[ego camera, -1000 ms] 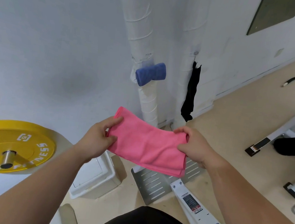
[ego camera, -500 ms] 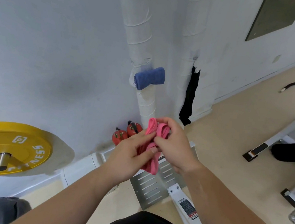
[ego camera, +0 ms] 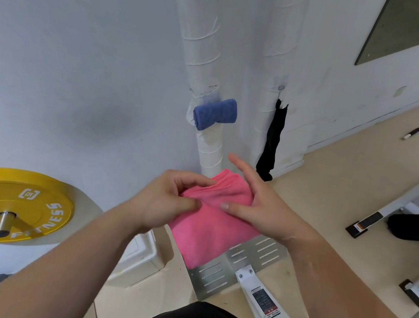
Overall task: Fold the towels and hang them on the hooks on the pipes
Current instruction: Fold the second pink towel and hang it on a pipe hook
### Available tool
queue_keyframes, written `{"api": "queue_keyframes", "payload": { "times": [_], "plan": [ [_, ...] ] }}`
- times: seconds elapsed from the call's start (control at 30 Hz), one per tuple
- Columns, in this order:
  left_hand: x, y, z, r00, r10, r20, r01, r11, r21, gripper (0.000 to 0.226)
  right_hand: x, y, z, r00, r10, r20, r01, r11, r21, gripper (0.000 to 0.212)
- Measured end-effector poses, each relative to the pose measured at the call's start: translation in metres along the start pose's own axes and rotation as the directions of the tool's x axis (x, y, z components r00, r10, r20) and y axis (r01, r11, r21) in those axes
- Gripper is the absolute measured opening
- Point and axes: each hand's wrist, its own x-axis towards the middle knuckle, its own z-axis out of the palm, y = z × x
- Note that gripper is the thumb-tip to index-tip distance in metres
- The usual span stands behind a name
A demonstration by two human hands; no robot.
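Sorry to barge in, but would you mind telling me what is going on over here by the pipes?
A person is folding a pink towel in mid-air. The left hand pinches its top edge, while the right hand, fingers straight, touches the cloth with its thumb. A blue towel hangs on the left pipe and a black cloth on the right pipe; the pink one is not yet hung.

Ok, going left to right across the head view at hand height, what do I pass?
Yellow weight plate → left hand → pink towel → right hand → black-tipped metal foot.
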Motion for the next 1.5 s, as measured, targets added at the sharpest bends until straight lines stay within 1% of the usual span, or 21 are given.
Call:
{"api": "queue_keyframes", "payload": {
  "times": [0.07, 0.13, 0.23, 0.3, 0.37, 0.43, 0.5, 0.6, 0.7, 0.77, 0.8, 0.87, 0.93, 1.0, 1.03, 1.1, 1.23, 1.3, 1.37, 1.43, 1.5],
  "plan": [
    [0.003, 0.001, -0.011, 0.999, -0.034, 0.040, 0.040, 0.987, -0.153, 0.049, 0.000, -0.002, 0.000, 1.000, -0.009, 0.001, 0.009, 0.994, 0.106, 0.079],
    [0.005, -0.003, -0.016, 0.995, -0.100, 0.011, 0.099, 0.948, -0.303, 0.051, 0.003, 0.000, 0.003, 0.997, 0.023, -0.068, -0.006, 0.971, 0.238, 0.075],
    [0.003, -0.017, -0.012, 0.972, -0.225, -0.060, 0.175, 0.877, -0.448, 0.075, 0.006, 0.004, 0.008, 0.966, 0.092, -0.240, -0.006, 0.942, 0.335, 0.069],
    [0.001, -0.028, -0.006, 0.962, -0.253, -0.107, 0.172, 0.859, -0.482, 0.094, 0.011, 0.006, 0.008, 0.937, 0.132, -0.323, -0.013, 0.938, 0.347, 0.066],
    [0.000, -0.032, 0.005, 0.948, -0.254, -0.193, 0.143, 0.879, -0.454, 0.103, 0.012, 0.008, 0.008, 0.927, 0.171, -0.335, -0.037, 0.928, 0.372, 0.065],
    [0.002, -0.031, 0.013, 0.924, -0.223, -0.311, 0.074, 0.902, -0.426, 0.096, 0.012, 0.009, 0.006, 0.940, 0.176, -0.291, -0.050, 0.918, 0.394, 0.064],
    [0.003, -0.025, 0.015, 0.901, -0.176, -0.398, 0.000, 0.915, -0.404, 0.082, 0.009, 0.006, 0.004, 0.972, 0.119, -0.203, -0.036, 0.928, 0.372, 0.058],
    [0.004, -0.011, 0.013, 0.881, -0.124, -0.456, -0.041, 0.941, -0.336, 0.056, 0.008, -0.003, 0.002, 0.990, 0.069, -0.122, -0.036, 0.966, 0.258, 0.040],
    [0.008, 0.003, 0.008, 0.879, -0.060, -0.473, -0.077, 0.961, -0.265, 0.031, 0.022, -0.012, -0.002, 0.975, 0.051, -0.215, -0.016, 0.987, 0.161, 0.037],
    [0.008, 0.012, 0.000, 0.902, -0.020, -0.431, -0.088, 0.970, -0.228, 0.021, 0.034, -0.024, -0.005, 0.969, 0.005, -0.246, 0.028, 0.991, 0.128, 0.037],
    [0.012, 0.015, -0.008, 0.916, 0.018, -0.402, -0.093, 0.982, -0.167, 0.029, 0.044, -0.032, -0.008, 0.967, -0.020, -0.253, 0.047, 0.994, 0.100, 0.035],
    [0.026, 0.024, -0.026, 0.926, 0.104, -0.363, -0.097, 0.995, 0.037, 0.057, 0.062, -0.049, -0.016, 0.973, -0.056, -0.223, 0.068, 0.997, 0.046, 0.036],
    [0.039, 0.038, -0.056, 0.912, 0.188, -0.365, -0.131, 0.976, 0.175, 0.074, 0.085, -0.077, -0.019, 0.973, -0.104, -0.206, 0.100, 0.995, -0.030, 0.053],
    [0.051, 0.050, -0.072, 0.895, 0.255, -0.366, -0.144, 0.942, 0.304, 0.082, 0.101, -0.096, -0.023, 0.977, -0.112, -0.181, 0.076, 0.978, -0.193, 0.070],
    [0.058, 0.057, -0.074, 0.878, 0.292, -0.379, -0.134, 0.910, 0.392, 0.083, 0.106, -0.102, -0.027, 0.978, -0.123, -0.169, 0.063, 0.945, -0.320, 0.076],
    [0.064, 0.067, -0.081, 0.846, 0.342, -0.409, -0.121, 0.870, 0.477, 0.079, 0.117, -0.110, -0.031, 0.977, -0.155, -0.149, 0.069, 0.883, -0.465, 0.083],
    [0.097, 0.095, -0.130, 0.770, 0.459, -0.443, -0.150, 0.805, 0.574, 0.062, 0.171, -0.152, -0.034, 0.947, -0.258, -0.190, 0.080, 0.765, -0.639, 0.083],
    [0.114, 0.112, -0.155, 0.746, 0.537, -0.395, -0.209, 0.751, 0.626, 0.046, 0.196, -0.173, -0.037, 0.926, -0.302, -0.225, 0.070, 0.724, -0.686, 0.077],
    [0.129, 0.129, -0.179, 0.738, 0.588, -0.332, -0.265, 0.704, 0.659, 0.035, 0.216, -0.190, -0.040, 0.909, -0.347, -0.229, 0.074, 0.676, -0.733, 0.062],
    [0.145, 0.145, -0.203, 0.746, 0.612, -0.262, -0.303, 0.663, 0.684, 0.028, 0.234, -0.207, -0.046, 0.889, -0.400, -0.223, 0.076, 0.609, -0.789, 0.047],
    [0.162, 0.158, -0.225, 0.748, 0.630, -0.208, -0.347, 0.640, 0.686, 0.024, 0.248, -0.223, -0.055, 0.871, -0.429, -0.239, 0.040, 0.546, -0.837, 0.042]
  ]
}}
